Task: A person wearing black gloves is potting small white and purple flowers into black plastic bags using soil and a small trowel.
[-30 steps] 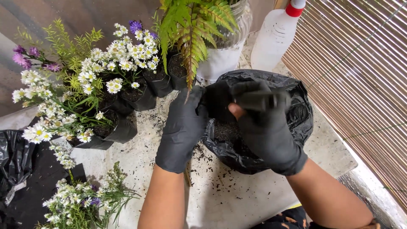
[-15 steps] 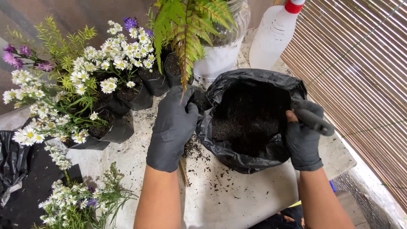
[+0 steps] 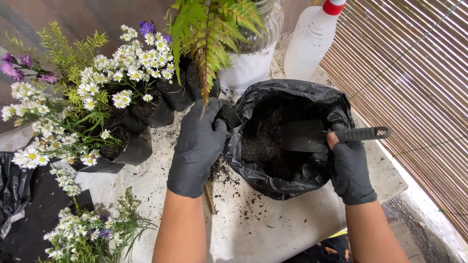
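Both my hands wear dark grey gloves. My left hand grips the left rim of a black plastic bag full of dark soil; a green fern rises just above it. My right hand is on the bag's right side and holds the handle of a black hand trowel, whose blade lies over the soil inside the bag.
Several small black nursery bags of white and purple daisies stand at the left, more daisies at the lower left. A white pot and a white spray bottle stand behind. Loose soil dots the stone slab. A bamboo blind is at the right.
My right hand has left the top of the bag, moved to its right side and now holds the trowel with its blade in the bag. My left hand stays on the rim.
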